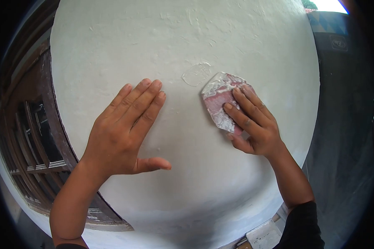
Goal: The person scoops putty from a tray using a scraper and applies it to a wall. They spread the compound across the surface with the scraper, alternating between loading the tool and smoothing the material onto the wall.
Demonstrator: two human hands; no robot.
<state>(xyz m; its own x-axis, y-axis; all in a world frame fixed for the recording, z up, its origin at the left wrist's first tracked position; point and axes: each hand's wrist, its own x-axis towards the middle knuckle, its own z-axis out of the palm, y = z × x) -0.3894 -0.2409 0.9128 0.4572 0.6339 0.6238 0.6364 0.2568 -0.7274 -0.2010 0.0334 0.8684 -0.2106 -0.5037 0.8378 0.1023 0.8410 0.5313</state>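
My right hand (255, 120) grips a flat, many-sided pinkish putty spreader (216, 101) smeared with white putty. Its fingers lie over the front face, while the thumb is at the lower edge. The spreader is against or very close to the pale wall (187, 182). Up and to its left, a raised putty outline (196, 74) marks the wall. My left hand (126, 124) is held flat at the wall, fingers extended and thumb out to the side, with nothing in it. Whether its palm touches the surface is hard to tell.
A brown wooden frame with dark panes (37, 128) borders the wall on the left. To the right stands a dark surface (340, 124). A whitish flat object (264, 235) lies low, near my right sleeve. Rough putty ridges (195, 23) run across the upper wall.
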